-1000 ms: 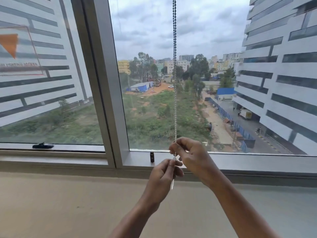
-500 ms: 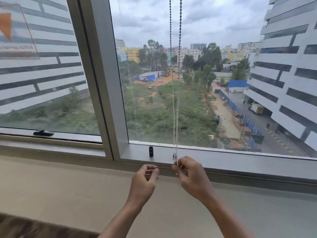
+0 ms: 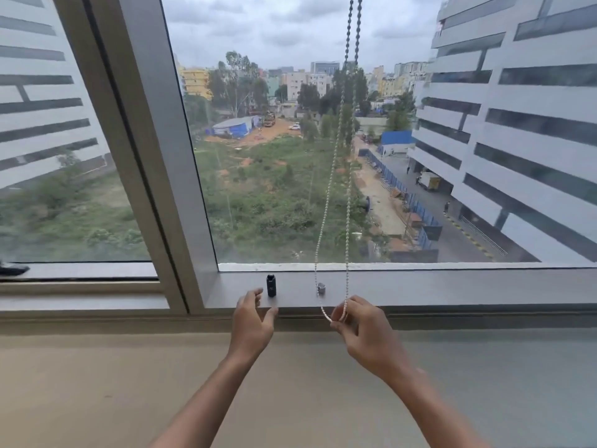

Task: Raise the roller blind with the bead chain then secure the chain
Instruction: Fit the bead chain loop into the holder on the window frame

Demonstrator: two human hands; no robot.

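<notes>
A white bead chain [image 3: 347, 221] hangs as a double strand in front of the window glass, down to a loop at the lower frame. My right hand [image 3: 365, 331] pinches the bottom of that loop, just below the frame's edge. A small grey chain holder [image 3: 321, 288] sits on the frame, beside the left strand. My left hand [image 3: 253, 321] is open, fingers spread, next to a small black clip [image 3: 271, 285] on the same frame. The roller blind itself is out of view above.
A thick grey mullion [image 3: 155, 150] divides the window into two panes. The wide beige sill [image 3: 129, 383] lies under my forearms. A black window handle [image 3: 13, 269] lies at the far left edge of the frame.
My left hand let go of the chain and moved left toward the black clip. My right hand kept the loop and shifted lower right. The two strands have spread apart.
</notes>
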